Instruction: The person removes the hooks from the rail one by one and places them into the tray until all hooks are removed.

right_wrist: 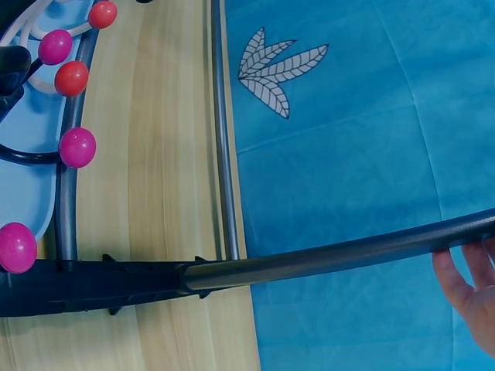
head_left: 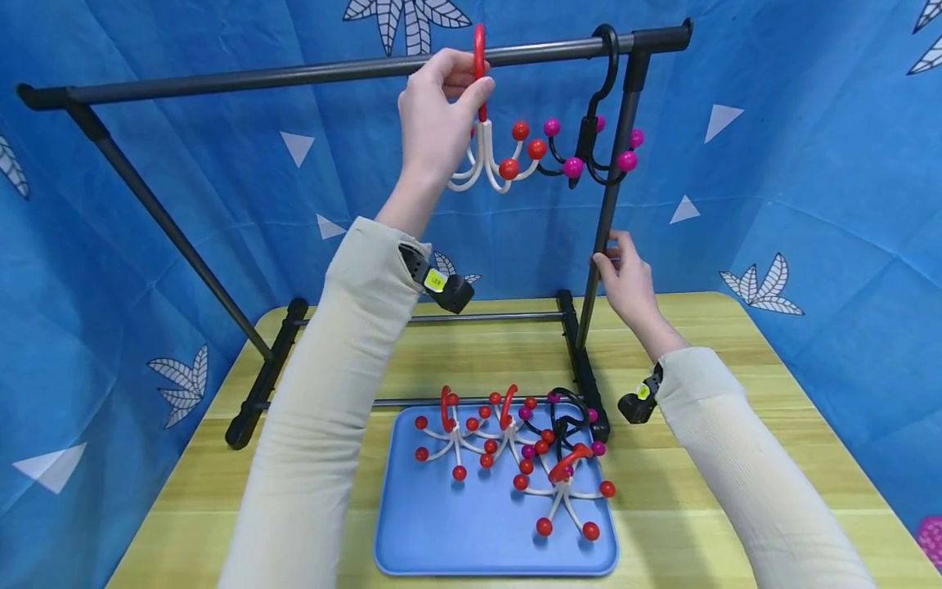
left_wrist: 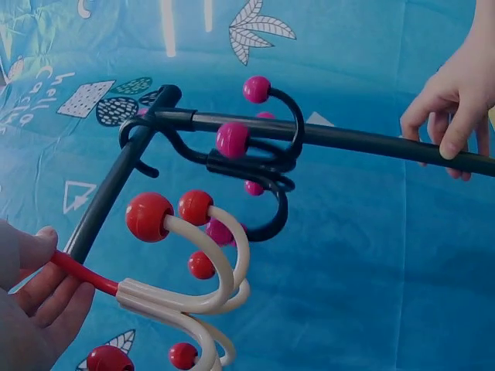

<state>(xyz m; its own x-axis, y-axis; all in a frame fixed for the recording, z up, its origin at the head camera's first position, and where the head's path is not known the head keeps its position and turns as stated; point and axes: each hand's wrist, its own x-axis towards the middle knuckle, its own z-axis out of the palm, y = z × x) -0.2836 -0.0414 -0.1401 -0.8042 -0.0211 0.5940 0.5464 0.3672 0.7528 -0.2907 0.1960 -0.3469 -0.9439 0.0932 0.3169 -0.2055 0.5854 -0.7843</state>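
My left hand [head_left: 440, 119] pinches the red hook [head_left: 480, 74] of a white multi-arm hanger [head_left: 486, 155] with red ball tips. The hook stands at the rack's top rail [head_left: 294, 77], its curve above the bar. Beside it a black hanger [head_left: 586, 143] with pink ball tips hangs from the rail near the right end. Lower down, my right hand [head_left: 629, 278] holds the right post [head_left: 607, 200] of the rack, thumb on one side and fingers on the other. In the left wrist view the white hanger's arms [left_wrist: 220, 286] overlap the space below the black one.
A blue tray [head_left: 434, 540] on the wooden table [head_left: 692, 483] bears several hangers, white ones with red hooks [head_left: 562, 487] and a black one [head_left: 565, 421]. The rack's black feet [head_left: 585, 368] stand behind and beside it. A patterned blue cloth [head_left: 243, 164] surrounds the table.
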